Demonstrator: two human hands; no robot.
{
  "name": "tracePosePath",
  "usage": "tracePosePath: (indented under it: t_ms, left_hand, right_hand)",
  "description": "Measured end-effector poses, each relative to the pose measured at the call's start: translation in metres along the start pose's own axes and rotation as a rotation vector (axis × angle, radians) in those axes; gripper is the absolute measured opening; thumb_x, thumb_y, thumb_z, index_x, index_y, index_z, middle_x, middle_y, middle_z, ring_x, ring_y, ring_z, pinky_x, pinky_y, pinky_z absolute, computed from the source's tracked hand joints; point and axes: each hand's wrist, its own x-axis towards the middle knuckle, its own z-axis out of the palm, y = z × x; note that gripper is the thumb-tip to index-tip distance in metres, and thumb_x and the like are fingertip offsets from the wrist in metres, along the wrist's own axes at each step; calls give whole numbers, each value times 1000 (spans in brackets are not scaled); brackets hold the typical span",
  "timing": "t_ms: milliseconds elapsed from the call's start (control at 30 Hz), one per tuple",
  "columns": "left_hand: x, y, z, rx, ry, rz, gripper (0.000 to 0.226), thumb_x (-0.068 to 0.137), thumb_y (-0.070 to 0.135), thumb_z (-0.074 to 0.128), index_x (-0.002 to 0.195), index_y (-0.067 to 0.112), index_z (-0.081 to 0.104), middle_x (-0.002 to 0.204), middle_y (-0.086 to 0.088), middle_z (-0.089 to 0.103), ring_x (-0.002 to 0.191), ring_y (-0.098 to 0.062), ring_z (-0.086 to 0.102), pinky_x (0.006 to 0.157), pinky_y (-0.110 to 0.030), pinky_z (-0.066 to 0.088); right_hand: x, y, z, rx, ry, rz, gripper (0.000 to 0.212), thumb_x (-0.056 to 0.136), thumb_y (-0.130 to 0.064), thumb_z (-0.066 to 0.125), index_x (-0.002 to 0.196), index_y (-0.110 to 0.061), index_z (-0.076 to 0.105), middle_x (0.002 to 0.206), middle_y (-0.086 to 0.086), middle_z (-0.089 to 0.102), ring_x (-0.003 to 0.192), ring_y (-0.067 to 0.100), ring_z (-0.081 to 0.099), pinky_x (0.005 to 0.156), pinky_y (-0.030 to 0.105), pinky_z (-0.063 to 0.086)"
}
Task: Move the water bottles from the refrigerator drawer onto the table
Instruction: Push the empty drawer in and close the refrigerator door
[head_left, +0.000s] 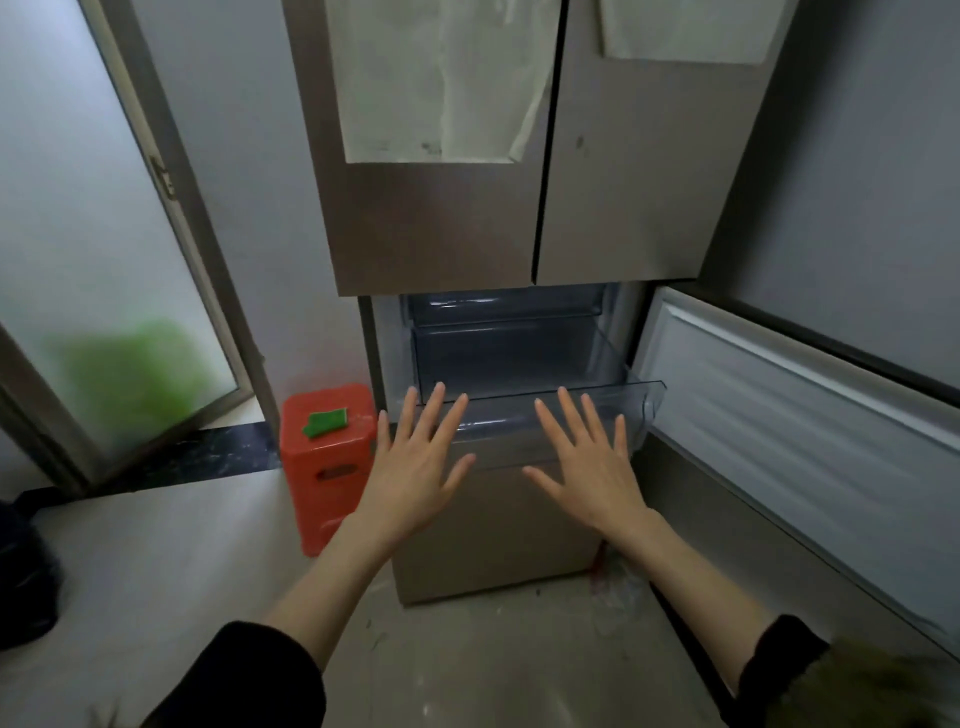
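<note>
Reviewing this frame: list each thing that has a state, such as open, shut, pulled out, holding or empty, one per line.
Upper refrigerator doors: shut.
Lower compartment door: swung open to the right.
Clear refrigerator drawer: pulled out, no bottles visible inside.
Left hand: fingers spread, holding nothing.
Right hand: fingers spread, holding nothing.
Red plastic stool: upright, a green piece on top.

Clear glossy plastic drawer (524, 415), brushed matt metal refrigerator (623, 208), frosted glass door (78, 234)

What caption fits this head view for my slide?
Both open hands, left hand and right hand, reach toward the clear plastic refrigerator drawer, no bottles visible inside.
</note>
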Motion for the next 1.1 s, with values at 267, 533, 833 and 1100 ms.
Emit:
tracePosePath:
  t_ms: [267, 533, 833, 1100]
  left_hand:
    - [84, 18, 75, -30, -142, -8, 68, 95, 47, 34, 146, 34, -9, 156, 2, -18, 137, -22, -26, 112, -49, -10]
    - [139, 25, 137, 18, -222, -50, 68, 95, 50, 28, 134, 37, -26, 145, 4, -33, 132, -25, -34, 107, -55, -18]
    - [144, 23, 166, 150, -258, -131, 85, 89, 60, 31, 128, 36, -41, 143, 0, -42, 133, -30, -36, 104, -61, -17]
    - [148, 29, 178, 198, -197, -173, 88, 87, 62, 35, 136, 35, -33, 146, -2, -38, 134, -31, -36, 107, -63, -15]
  right_hand:
    - [76, 67, 42, -45, -114, 7, 77, 92, -57, 35, 146, -31, -13, 156, -1, -20, 143, 23, -18, 111, 55, -11]
    - [118, 116, 82, -41, -249, 27, 77, 94, -55, 34, 146, -28, -15, 155, 1, -22, 143, 24, -18, 111, 55, -11]
    - [135, 148, 114, -46, -294, -94, 82, 93, -52, 38, 145, -25, -20, 153, 3, -25, 140, 28, -24, 113, 47, -12]
    - [146, 165, 129, -60, -243, -183, 92, 91, -50, 46, 136, -25, -30, 147, 4, -33, 135, 31, -32, 111, 46, -17]
